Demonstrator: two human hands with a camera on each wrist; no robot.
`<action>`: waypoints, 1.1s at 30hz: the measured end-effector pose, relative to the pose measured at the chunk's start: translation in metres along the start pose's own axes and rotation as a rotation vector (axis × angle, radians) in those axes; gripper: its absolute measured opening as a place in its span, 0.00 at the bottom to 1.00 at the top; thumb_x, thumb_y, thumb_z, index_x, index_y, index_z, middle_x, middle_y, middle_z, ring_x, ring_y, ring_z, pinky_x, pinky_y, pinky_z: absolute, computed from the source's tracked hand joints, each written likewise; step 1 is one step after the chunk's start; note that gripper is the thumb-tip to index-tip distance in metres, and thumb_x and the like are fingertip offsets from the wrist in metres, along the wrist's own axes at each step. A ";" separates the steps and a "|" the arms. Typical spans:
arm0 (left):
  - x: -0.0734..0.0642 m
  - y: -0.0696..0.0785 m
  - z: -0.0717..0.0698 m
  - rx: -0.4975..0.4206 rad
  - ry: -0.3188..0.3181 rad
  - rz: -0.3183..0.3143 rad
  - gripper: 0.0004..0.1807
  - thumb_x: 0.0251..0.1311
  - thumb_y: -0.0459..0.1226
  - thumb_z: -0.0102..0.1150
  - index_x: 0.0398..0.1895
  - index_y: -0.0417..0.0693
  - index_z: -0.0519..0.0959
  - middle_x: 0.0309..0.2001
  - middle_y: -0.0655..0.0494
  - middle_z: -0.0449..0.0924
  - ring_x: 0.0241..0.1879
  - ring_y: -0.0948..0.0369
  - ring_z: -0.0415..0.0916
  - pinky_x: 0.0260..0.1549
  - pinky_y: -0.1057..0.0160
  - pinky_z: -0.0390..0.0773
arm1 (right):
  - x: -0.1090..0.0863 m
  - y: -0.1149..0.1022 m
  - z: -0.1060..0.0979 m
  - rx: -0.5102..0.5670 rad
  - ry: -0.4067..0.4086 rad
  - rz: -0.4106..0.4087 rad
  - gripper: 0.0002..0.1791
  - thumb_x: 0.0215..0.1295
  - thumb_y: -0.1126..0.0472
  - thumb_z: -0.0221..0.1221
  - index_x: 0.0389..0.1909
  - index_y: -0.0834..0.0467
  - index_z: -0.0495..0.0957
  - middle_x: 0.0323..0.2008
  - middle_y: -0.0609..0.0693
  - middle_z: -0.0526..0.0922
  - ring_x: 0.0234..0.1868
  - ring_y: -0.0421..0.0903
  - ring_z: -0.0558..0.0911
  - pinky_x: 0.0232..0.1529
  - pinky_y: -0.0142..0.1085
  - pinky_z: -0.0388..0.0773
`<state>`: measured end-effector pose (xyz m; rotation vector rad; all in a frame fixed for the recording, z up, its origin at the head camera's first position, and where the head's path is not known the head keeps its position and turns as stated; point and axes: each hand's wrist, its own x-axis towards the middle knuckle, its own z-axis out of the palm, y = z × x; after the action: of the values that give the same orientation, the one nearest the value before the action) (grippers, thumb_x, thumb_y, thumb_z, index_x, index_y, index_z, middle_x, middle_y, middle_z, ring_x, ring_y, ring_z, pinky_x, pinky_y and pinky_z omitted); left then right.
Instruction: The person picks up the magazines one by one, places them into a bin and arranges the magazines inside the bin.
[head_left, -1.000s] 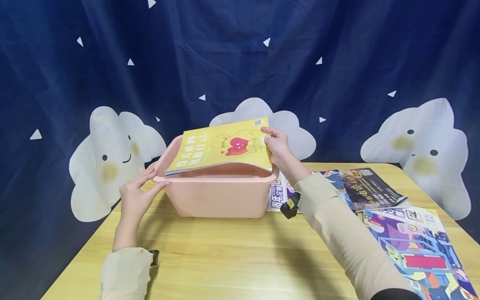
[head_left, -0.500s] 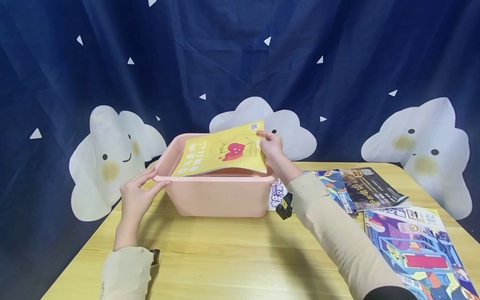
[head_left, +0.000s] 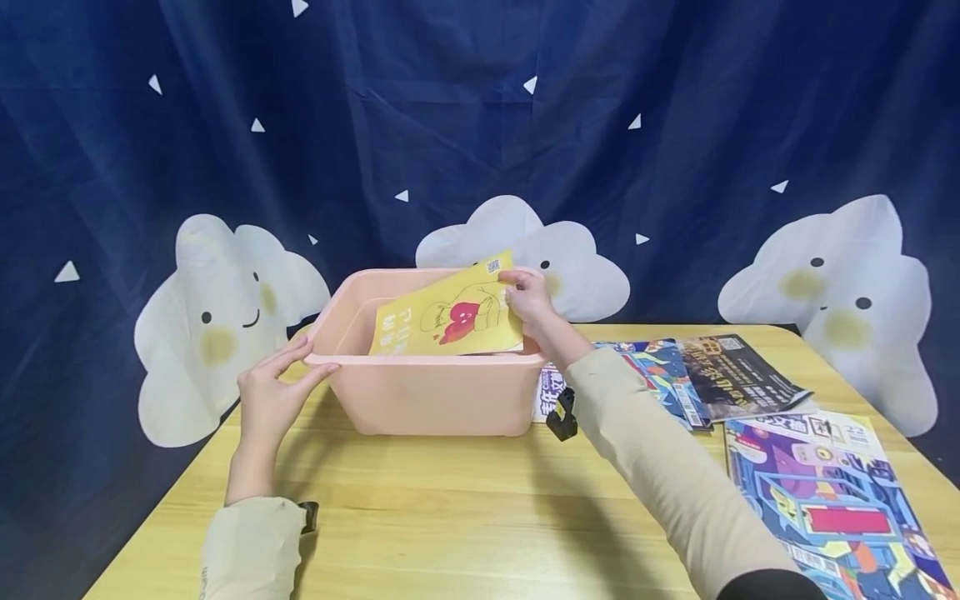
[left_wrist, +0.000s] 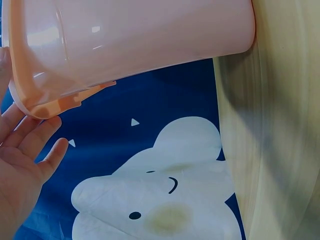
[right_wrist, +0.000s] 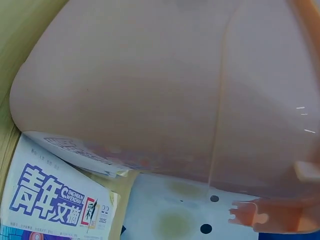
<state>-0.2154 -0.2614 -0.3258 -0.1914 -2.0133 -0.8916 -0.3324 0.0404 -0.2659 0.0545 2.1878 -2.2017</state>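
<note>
A pink plastic bin (head_left: 442, 398) stands on the wooden table. My left hand (head_left: 272, 392) grips its rim at the near left corner, thumb in front; in the left wrist view the fingers (left_wrist: 42, 135) lie at the rim. My right hand (head_left: 534, 302) pinches the right edge of a yellow magazine (head_left: 420, 310) with a red heart on its cover. The magazine slants down to the left into the bin, its lower left part hidden behind the front wall. In the right wrist view the bin's side (right_wrist: 125, 85) fills most of the picture, and the right hand does not show.
Right of the bin lie magazines: one with large purple lettering (right_wrist: 50, 195) beside the bin, a blue one (head_left: 667, 379), a dark one (head_left: 738, 375) and a purple one (head_left: 832, 492) nearer me. A dark blue curtain (head_left: 465, 108) with white clouds hangs behind the table.
The yellow magazine has moved down and slightly left, from lying across the rim to slanting inside the bin. My right hand has moved with it; my left hand has stayed on the rim.
</note>
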 end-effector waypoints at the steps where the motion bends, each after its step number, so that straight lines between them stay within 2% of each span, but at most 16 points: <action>1: 0.000 0.000 0.000 0.002 0.000 -0.003 0.23 0.31 0.29 0.76 0.36 0.31 0.82 0.41 0.40 0.81 0.44 0.46 0.77 0.48 0.83 0.64 | 0.000 0.000 0.000 -0.007 -0.032 0.031 0.23 0.64 0.77 0.43 0.60 0.62 0.68 0.64 0.54 0.62 0.60 0.52 0.68 0.55 0.36 0.71; 4: 0.000 -0.001 0.000 0.006 -0.001 -0.007 0.23 0.31 0.29 0.76 0.37 0.31 0.82 0.41 0.41 0.81 0.44 0.46 0.77 0.48 0.83 0.64 | -0.002 0.000 0.000 -0.131 -0.174 0.114 0.26 0.68 0.71 0.41 0.66 0.56 0.60 0.65 0.56 0.61 0.61 0.54 0.68 0.58 0.43 0.69; 5: 0.000 -0.001 0.000 0.005 -0.002 -0.005 0.23 0.31 0.29 0.76 0.37 0.31 0.82 0.41 0.41 0.81 0.45 0.47 0.77 0.48 0.83 0.64 | -0.004 0.000 0.000 -0.180 -0.223 0.111 0.26 0.69 0.70 0.41 0.68 0.57 0.58 0.66 0.57 0.60 0.62 0.54 0.67 0.60 0.45 0.66; 6: 0.000 0.000 0.000 0.003 -0.001 -0.003 0.23 0.31 0.29 0.76 0.37 0.31 0.82 0.41 0.40 0.81 0.45 0.47 0.77 0.49 0.83 0.64 | -0.005 0.001 0.000 -0.259 -0.263 0.080 0.25 0.70 0.68 0.41 0.68 0.58 0.56 0.66 0.57 0.60 0.63 0.54 0.65 0.62 0.45 0.64; 8: 0.001 0.000 0.001 -0.002 -0.005 -0.005 0.23 0.31 0.29 0.76 0.37 0.31 0.82 0.41 0.39 0.81 0.46 0.49 0.77 0.49 0.83 0.64 | -0.007 0.001 -0.001 -0.410 -0.293 -0.021 0.25 0.70 0.67 0.43 0.67 0.61 0.57 0.66 0.57 0.60 0.64 0.53 0.64 0.63 0.43 0.62; 10: 0.001 0.001 0.001 -0.007 -0.010 -0.010 0.23 0.31 0.29 0.76 0.37 0.31 0.82 0.41 0.39 0.80 0.46 0.50 0.77 0.49 0.83 0.64 | -0.008 0.000 -0.002 -0.495 -0.264 -0.127 0.23 0.69 0.66 0.45 0.64 0.64 0.61 0.65 0.58 0.63 0.64 0.53 0.63 0.63 0.42 0.61; 12: 0.001 0.001 0.002 -0.005 -0.010 -0.010 0.23 0.31 0.29 0.76 0.37 0.31 0.82 0.41 0.39 0.80 0.45 0.48 0.77 0.49 0.83 0.64 | -0.008 -0.002 -0.005 -0.535 -0.225 -0.218 0.21 0.68 0.67 0.46 0.61 0.67 0.66 0.61 0.60 0.67 0.62 0.54 0.66 0.61 0.41 0.65; 16: 0.000 -0.001 0.001 -0.002 -0.003 -0.015 0.23 0.31 0.29 0.76 0.37 0.31 0.82 0.41 0.41 0.81 0.45 0.46 0.77 0.49 0.83 0.63 | -0.011 -0.005 -0.012 -0.496 -0.201 -0.280 0.18 0.68 0.66 0.47 0.56 0.68 0.70 0.57 0.62 0.72 0.59 0.55 0.69 0.60 0.43 0.66; 22: 0.000 -0.001 0.000 0.008 0.008 -0.012 0.23 0.31 0.29 0.76 0.37 0.31 0.82 0.41 0.41 0.81 0.45 0.49 0.77 0.48 0.83 0.64 | -0.012 -0.004 -0.024 -0.480 -0.265 -0.346 0.19 0.66 0.67 0.49 0.55 0.72 0.68 0.57 0.64 0.70 0.56 0.57 0.72 0.58 0.43 0.68; 25: 0.000 0.000 0.000 0.010 0.011 -0.012 0.23 0.30 0.29 0.76 0.36 0.31 0.82 0.41 0.41 0.81 0.44 0.46 0.77 0.48 0.84 0.64 | -0.015 -0.004 -0.030 -0.516 -0.293 -0.375 0.20 0.64 0.66 0.51 0.55 0.72 0.69 0.59 0.64 0.67 0.56 0.57 0.72 0.56 0.44 0.70; 29: 0.000 0.001 0.000 0.008 0.015 -0.006 0.23 0.30 0.29 0.76 0.36 0.31 0.82 0.40 0.40 0.81 0.42 0.43 0.77 0.47 0.85 0.63 | -0.019 -0.003 -0.037 -0.569 -0.310 -0.412 0.20 0.64 0.64 0.54 0.54 0.70 0.70 0.61 0.62 0.64 0.60 0.56 0.66 0.58 0.47 0.68; 33: 0.000 0.001 0.000 0.012 0.016 0.013 0.23 0.30 0.29 0.76 0.36 0.30 0.82 0.40 0.40 0.81 0.43 0.43 0.77 0.47 0.85 0.63 | -0.025 -0.002 -0.045 -0.636 -0.331 -0.496 0.21 0.62 0.64 0.56 0.54 0.71 0.70 0.58 0.63 0.68 0.61 0.56 0.65 0.59 0.49 0.66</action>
<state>-0.2149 -0.2610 -0.3253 -0.1897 -2.0004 -0.8707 -0.3079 0.0851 -0.2628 -0.8767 2.7589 -1.3919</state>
